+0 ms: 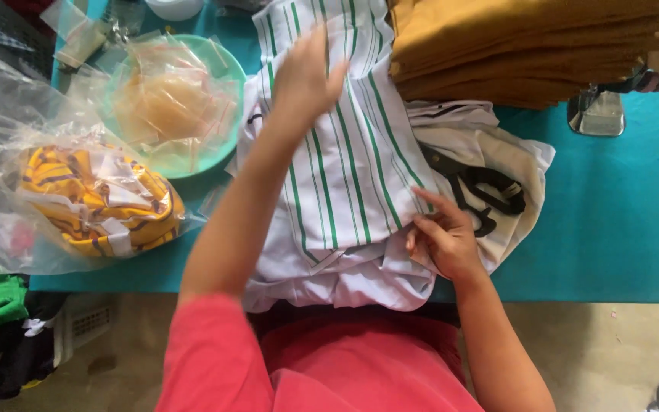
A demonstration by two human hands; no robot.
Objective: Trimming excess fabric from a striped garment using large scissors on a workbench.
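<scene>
Hands on a striped shirt at the counter.
Left hand rests flat, grip released; right hand pinches the shirt's edge beside black scissors.

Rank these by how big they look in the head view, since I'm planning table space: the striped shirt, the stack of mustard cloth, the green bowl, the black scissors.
1. striped shirt
2. stack of mustard cloth, though the frame cuts it off, so this rank is unsure
3. green bowl, partly covered by plastic bags
4. black scissors
</scene>
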